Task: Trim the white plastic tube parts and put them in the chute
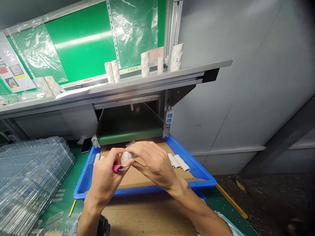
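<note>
"Looking at the middle of the view, where is the thing being worked on?"

"The white piece (125,156) is held up over the blue tray (194,162), its end face, with small dark marks, turned toward the person."

"How does each grip stand?"

"The left grip (104,172) is closed round the piece with thumb and forefinger, and a pink-handled tool (116,168) sits in its crook, a shiny end showing. The right grip (157,162) is clamped on the other side of the same piece; some of its fingertips are hidden."

"Which step does that suggest?"

"Probably close handwork or a check at that one end. The next move seems to call for a steady pinch from both sides, with the shiny end well clear of skin."

"And the edges?"

"The tray's front rim runs below the hold, and the right forearm crosses it. Beyond the fingers, the green belt (130,126) ends at the tray's far side, so reaching forward looks limited. On the left, stacked clear plastic trays (36,170) crowd the worktop (71,182)."

"Where is there room?"

"Rightward, over the cardboard (131,178) lining the tray, as far as three white tubes (182,163) lying near its right wall. Other white pieces (97,158) lie beside the left wall, so that side looks tighter."
</note>
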`<state>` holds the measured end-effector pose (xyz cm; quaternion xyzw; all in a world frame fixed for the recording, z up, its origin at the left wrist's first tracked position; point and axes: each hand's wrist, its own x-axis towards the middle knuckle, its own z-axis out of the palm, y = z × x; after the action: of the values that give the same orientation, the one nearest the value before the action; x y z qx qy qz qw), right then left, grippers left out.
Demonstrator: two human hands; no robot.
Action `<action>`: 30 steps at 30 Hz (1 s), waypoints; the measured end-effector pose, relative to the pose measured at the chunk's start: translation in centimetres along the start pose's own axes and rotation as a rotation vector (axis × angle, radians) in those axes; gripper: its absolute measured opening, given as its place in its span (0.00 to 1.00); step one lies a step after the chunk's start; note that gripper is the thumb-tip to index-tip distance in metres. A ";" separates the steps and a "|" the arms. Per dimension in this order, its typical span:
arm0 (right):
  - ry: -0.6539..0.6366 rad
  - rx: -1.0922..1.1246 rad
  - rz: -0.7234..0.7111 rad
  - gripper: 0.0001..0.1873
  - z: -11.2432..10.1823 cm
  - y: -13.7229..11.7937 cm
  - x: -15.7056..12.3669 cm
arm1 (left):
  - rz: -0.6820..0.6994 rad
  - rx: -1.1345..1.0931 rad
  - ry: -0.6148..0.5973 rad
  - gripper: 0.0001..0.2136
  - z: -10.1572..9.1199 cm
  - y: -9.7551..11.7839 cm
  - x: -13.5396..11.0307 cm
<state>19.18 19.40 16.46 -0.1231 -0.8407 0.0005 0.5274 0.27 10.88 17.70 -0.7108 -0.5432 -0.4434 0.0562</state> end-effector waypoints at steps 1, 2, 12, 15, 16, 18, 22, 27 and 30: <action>0.000 -0.016 0.000 0.12 0.3 0.1 -0.2 | -0.015 0.046 -0.008 0.11 0.1 0.2 -0.1; -0.007 0.004 0.017 0.12 0.5 0.2 -0.3 | -0.037 0.089 -0.017 0.14 0.2 0.3 -0.3; -0.044 0.244 0.177 0.24 0.0 -0.2 -0.1 | 0.036 0.144 -0.056 0.12 -1.7 0.8 -0.1; -0.071 0.227 0.143 0.24 -0.3 -0.2 0.0 | 0.165 0.233 0.007 0.19 -1.5 0.8 0.1; -0.077 0.224 0.132 0.25 -0.4 -0.2 0.1 | 0.198 0.265 0.023 0.20 -1.4 0.9 0.1; -0.090 0.233 0.113 0.26 -0.5 -0.2 0.0 | 0.224 0.304 0.035 0.21 -1.2 1.0 0.0; -0.165 0.309 0.123 0.31 -0.6 0.0 -0.3 | 0.216 0.321 0.027 0.23 -1.1 1.0 -0.3; -0.218 0.386 0.150 0.27 -0.6 0.4 -0.6 | 0.209 0.391 0.039 0.27 -1.0 0.9 -0.4; -0.250 0.406 0.158 0.28 -0.9 0.4 -0.5 | 0.220 0.387 0.039 0.26 -1.0 1.0 -0.4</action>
<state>20.23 19.58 16.36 -0.0791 -0.8697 0.2256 0.4317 0.46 9.59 18.41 -0.7330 -0.5362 -0.3359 0.2499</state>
